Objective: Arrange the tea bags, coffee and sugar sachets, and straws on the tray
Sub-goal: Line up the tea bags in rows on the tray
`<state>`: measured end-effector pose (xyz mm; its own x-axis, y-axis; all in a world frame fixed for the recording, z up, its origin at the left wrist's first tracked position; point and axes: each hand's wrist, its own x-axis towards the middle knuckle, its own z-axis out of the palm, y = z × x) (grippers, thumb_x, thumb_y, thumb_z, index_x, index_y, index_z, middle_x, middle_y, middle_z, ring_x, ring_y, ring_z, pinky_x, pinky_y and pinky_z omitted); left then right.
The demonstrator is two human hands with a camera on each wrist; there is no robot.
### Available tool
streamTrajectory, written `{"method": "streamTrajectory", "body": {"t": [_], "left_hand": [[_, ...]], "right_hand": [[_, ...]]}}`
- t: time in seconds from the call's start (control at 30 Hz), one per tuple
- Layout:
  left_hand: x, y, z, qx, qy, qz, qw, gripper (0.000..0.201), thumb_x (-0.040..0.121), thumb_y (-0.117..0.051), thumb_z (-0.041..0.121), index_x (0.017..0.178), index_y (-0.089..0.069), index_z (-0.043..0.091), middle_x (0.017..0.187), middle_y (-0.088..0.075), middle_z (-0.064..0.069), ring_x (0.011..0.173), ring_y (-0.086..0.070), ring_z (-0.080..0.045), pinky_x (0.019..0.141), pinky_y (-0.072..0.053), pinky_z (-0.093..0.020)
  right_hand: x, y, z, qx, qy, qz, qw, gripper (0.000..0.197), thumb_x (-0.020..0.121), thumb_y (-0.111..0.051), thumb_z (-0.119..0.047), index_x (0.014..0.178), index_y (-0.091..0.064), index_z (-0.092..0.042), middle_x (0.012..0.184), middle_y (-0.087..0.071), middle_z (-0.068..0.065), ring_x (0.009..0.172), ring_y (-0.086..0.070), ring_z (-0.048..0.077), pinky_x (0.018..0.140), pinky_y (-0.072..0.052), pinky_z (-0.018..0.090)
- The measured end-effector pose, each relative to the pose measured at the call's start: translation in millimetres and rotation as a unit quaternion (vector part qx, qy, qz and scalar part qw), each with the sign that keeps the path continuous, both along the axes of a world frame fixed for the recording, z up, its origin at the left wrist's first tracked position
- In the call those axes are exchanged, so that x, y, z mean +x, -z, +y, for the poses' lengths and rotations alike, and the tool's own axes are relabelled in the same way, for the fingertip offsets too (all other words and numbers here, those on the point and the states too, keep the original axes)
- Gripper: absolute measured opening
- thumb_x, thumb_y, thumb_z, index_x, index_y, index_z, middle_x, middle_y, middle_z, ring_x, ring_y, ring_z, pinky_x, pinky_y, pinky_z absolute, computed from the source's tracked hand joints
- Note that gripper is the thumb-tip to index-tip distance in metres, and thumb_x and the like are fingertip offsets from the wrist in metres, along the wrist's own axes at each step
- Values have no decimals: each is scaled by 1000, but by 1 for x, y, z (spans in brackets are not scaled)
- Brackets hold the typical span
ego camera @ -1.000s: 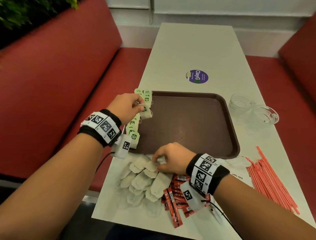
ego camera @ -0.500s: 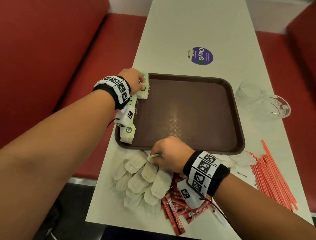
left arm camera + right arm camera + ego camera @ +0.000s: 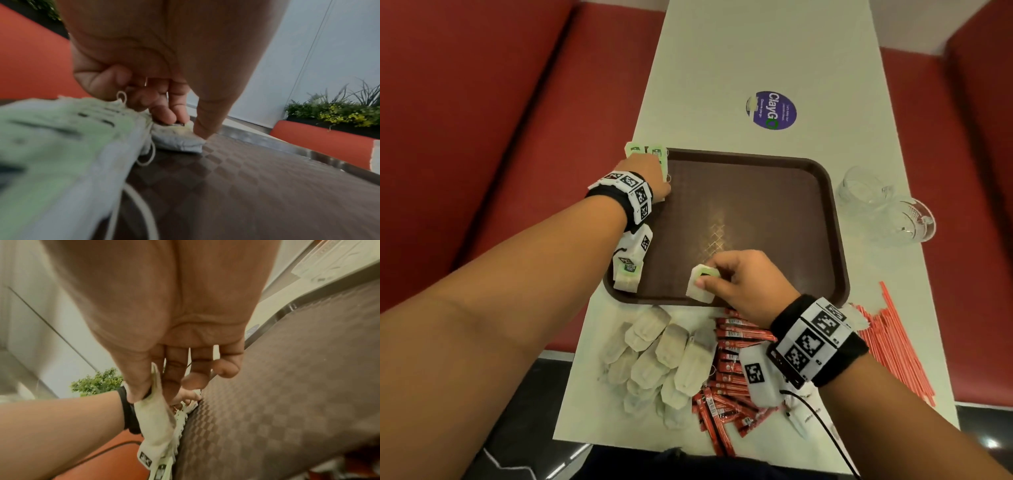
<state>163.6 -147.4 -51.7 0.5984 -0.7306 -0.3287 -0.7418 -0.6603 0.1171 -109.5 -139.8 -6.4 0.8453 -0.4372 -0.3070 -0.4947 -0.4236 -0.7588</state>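
A brown tray (image 3: 750,192) lies mid-table. A row of tea bags (image 3: 629,270) with green tags runs along its left edge. My left hand (image 3: 659,181) is at the tray's far left corner, and its curled fingers and thumb pinch a tea bag (image 3: 179,139) down on the tray floor. My right hand (image 3: 705,279) hovers over the tray's near edge and pinches another tea bag (image 3: 702,284) between thumb and forefinger; in the right wrist view this tea bag (image 3: 154,412) hangs below the thumb. Loose tea bags (image 3: 654,356), red sachets (image 3: 729,380) and red straws (image 3: 893,346) lie on the table.
Two clear glass cups (image 3: 887,205) stand right of the tray. A purple round sticker (image 3: 772,109) sits on the white table (image 3: 756,51) beyond it. Red bench seats (image 3: 500,120) flank both sides. White paper sachets (image 3: 854,317) lie by the tray's near right corner.
My right hand has picked a tea bag from the pile and brought it over the tray's near edge. My left hand has slid to the tray's far left corner.
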Motion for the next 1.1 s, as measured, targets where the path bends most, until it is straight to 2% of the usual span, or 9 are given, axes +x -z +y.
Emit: {"method": "streamTrajectory", "body": {"t": [0.07, 0.2, 0.33, 0.47, 0.57, 0.67, 0.77, 0.9, 1.1], "left_hand": [[-2, -3, 2, 3, -4, -1, 1000, 33, 87, -63, 44, 94, -58, 12, 101, -67, -12, 82, -57, -32, 67, -43, -33], [-14, -39, 11, -60, -2, 19, 998, 36, 92, -58, 52, 93, -62, 16, 95, -66, -3, 86, -58, -25, 74, -47, -33], [-47, -84, 48, -202, 52, 142, 968, 26, 93, -60, 52, 92, -68, 28, 83, -64, 14, 78, -58, -4, 69, -41, -24], [-80, -104, 94, -190, 117, 234, 946, 20, 89, -68, 49, 94, -75, 31, 79, -65, 23, 74, -56, 12, 67, -38, -9], [-96, -96, 114, -203, 134, 246, 938, 15, 87, -72, 43, 96, -75, 31, 75, -64, 21, 69, -54, 10, 62, -36, -5], [-105, -85, 123, -234, 106, 237, 937, 6, 89, -72, 35, 90, -74, 29, 72, -63, 14, 66, -54, 0, 64, -41, -18], [-108, -80, 130, -289, 68, 246, 923, 5, 92, -69, 29, 88, -70, 26, 76, -66, 8, 67, -56, -7, 66, -47, -26], [-115, -76, 137, -302, 56, 292, 906, 3, 92, -71, 26, 95, -71, 24, 76, -67, 11, 63, -54, 1, 60, -42, -13], [-92, -53, 137, -290, 8, 220, 931, 2, 90, -72, 23, 91, -72, 21, 75, -69, 9, 67, -58, -5, 69, -49, -25]], "right_hand": [[1, -3, -2, -2, 28, -19, 999, 18, 91, -72, -33, 76, -64, -29, 69, -62, -8, 62, -55, 2, 60, -45, 17], [3, -6, -6, 11, 80, -57, 995, 16, 87, -76, -33, 81, -66, -22, 76, -68, 2, 68, -61, 16, 67, -53, 33], [3, -8, -9, 17, 97, -74, 992, 14, 86, -77, -32, 82, -70, -21, 78, -71, 3, 73, -65, 23, 71, -56, 42], [3, -12, -11, 15, 91, -87, 992, 13, 85, -79, -28, 84, -73, -16, 73, -71, 1, 68, -64, 19, 66, -55, 38], [4, -13, -10, -7, 66, -101, 993, 14, 83, -81, -29, 82, -74, -17, 67, -66, -7, 59, -56, 4, 58, -44, 21], [4, -16, -8, -15, 42, -103, 994, 14, 80, -84, -27, 84, -74, -18, 67, -63, -13, 60, -54, -1, 58, -40, 13], [2, -16, -7, -16, 34, -95, 995, 13, 80, -83, -24, 81, -71, -24, 65, -60, -14, 59, -52, -3, 58, -39, 12], [-1, -12, -4, -10, 41, -113, 993, 11, 82, -82, -21, 79, -72, -22, 61, -58, -14, 57, -51, -2, 57, -38, 11], [-5, 10, 6, -1, -24, -6, 1000, 46, 75, -86, -38, 114, -64, -25, 91, -68, -12, 68, -57, 2, 73, -52, 26]]}}
